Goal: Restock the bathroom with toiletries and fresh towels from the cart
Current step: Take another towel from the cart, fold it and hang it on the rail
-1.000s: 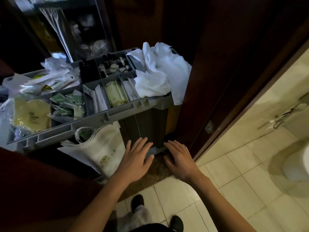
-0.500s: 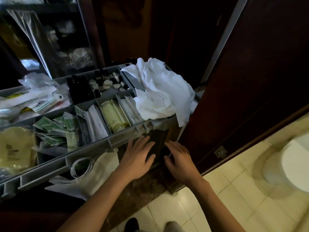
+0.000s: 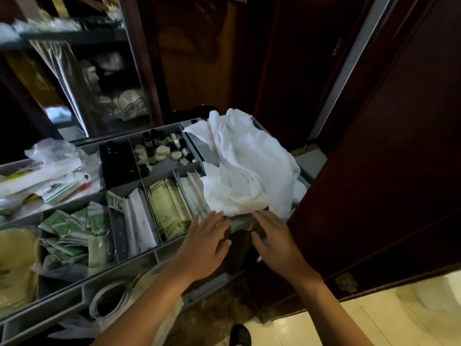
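Left hand [image 3: 202, 248], right hand [image 3: 277, 245] released, empty, 6 o'clock of crumpled white cloth towel [image 3: 247, 171] atop grey plastic cart tray [image 3: 119, 280].

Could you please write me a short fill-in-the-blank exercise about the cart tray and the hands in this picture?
1. The crumpled towel on the grey cart tray is ____ in colour.
2. The towel lies at the tray's ____ end, as the camera sees it.
3. The left hand and the right hand, fingers straight, hold ____.
Missing words: white; right; nothing.
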Motion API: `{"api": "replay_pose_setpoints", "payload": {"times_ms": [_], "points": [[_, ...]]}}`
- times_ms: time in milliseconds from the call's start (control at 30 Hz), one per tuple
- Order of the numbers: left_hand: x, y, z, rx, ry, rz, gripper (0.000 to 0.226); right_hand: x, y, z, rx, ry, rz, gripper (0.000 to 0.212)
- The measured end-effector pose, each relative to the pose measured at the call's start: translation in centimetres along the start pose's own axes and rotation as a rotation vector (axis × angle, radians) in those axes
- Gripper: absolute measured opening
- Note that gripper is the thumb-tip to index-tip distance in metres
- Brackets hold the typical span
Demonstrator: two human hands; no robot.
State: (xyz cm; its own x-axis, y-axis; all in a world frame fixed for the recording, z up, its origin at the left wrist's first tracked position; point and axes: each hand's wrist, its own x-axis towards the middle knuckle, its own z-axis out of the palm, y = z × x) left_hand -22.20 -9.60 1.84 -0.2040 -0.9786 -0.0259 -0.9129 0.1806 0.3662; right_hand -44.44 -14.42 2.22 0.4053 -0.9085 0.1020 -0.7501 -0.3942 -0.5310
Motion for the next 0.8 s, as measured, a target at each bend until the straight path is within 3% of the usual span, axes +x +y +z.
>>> {"api": "replay_pose_setpoints", "payload": {"times_ms": [233, 533, 800], "points": [[5.1, -0.7, -0.4, 0.038, 0.052, 0.021, 0.057, 4.6, 0.9, -1.3, 0.000, -0.038, 0.020, 0.050], [8.5, -1.6, -1.6, -0.136, 0.035, -0.155, 0.059, 8.7, 0.8, -0.5, 0.007, -0.138, -0.022, 0.048], [11.4, -1.3, -1.1, -0.213, 0.145, -0.186, 0.037, 10.0, 1.1, -0.3, -0.035, -0.118, -0.105, 0.036]]}}
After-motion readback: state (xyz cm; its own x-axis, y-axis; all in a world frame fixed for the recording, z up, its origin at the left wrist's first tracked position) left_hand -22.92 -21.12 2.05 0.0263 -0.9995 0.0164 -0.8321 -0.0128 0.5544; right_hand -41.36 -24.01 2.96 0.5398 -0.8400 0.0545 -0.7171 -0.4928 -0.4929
